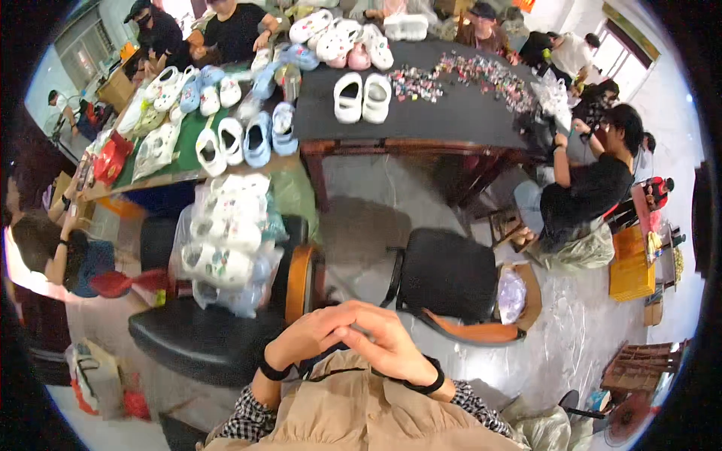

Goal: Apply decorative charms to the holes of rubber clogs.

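Note:
My left hand (304, 340) and my right hand (387, 347) are clasped together in front of my beige apron (353, 413). Their fingers overlap and press against each other, and no object shows in them. Each wrist wears a black band. Both hands are apart from the table. Beyond them, a pair of plain white clogs (348, 99) stands on the black tabletop (323, 124). Small colourful charms (417, 84) lie scattered to the right of that pair.
Left of me, bagged white clogs (229, 225) sit stacked on a black chair (226, 346). Another black chair (447, 272) stands ahead. White and blue clogs crowd the green table (188, 134). A person in black (590, 188) sits at the right; several others work around the tables.

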Demonstrator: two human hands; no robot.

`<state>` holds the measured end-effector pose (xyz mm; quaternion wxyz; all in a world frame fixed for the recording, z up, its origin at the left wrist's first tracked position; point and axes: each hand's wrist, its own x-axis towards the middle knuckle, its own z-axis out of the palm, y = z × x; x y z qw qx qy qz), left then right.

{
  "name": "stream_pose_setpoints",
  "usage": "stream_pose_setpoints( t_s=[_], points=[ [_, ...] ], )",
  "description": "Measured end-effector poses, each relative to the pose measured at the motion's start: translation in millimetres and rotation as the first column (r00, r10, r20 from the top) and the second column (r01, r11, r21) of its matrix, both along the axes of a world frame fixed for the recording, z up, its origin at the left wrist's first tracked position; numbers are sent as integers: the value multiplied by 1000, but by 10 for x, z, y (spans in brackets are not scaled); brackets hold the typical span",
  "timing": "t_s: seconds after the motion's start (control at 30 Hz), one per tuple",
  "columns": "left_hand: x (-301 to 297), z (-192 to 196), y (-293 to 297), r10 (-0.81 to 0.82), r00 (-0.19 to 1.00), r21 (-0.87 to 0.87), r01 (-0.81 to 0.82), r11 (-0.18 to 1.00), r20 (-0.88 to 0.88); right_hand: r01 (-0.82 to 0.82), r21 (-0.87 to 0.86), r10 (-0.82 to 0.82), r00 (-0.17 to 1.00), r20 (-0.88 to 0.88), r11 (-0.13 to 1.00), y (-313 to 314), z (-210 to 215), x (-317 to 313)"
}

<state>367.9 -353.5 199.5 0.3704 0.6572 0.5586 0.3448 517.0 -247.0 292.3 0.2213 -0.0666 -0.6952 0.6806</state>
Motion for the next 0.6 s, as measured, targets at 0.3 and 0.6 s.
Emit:
stream_pose_setpoints(
  t_s=[0.3, 0.6],
  points=[
    [-1425, -392, 717, 134, 974, -28, -141, 990, -184, 204, 105, -216, 970, 115, 973, 935, -69, -920],
    [-1877, -451, 1675, -50, 993, -186, 31, 982, -104, 569, -196, -501, 809, 306, 799, 1795, -600, -845]
  ],
)
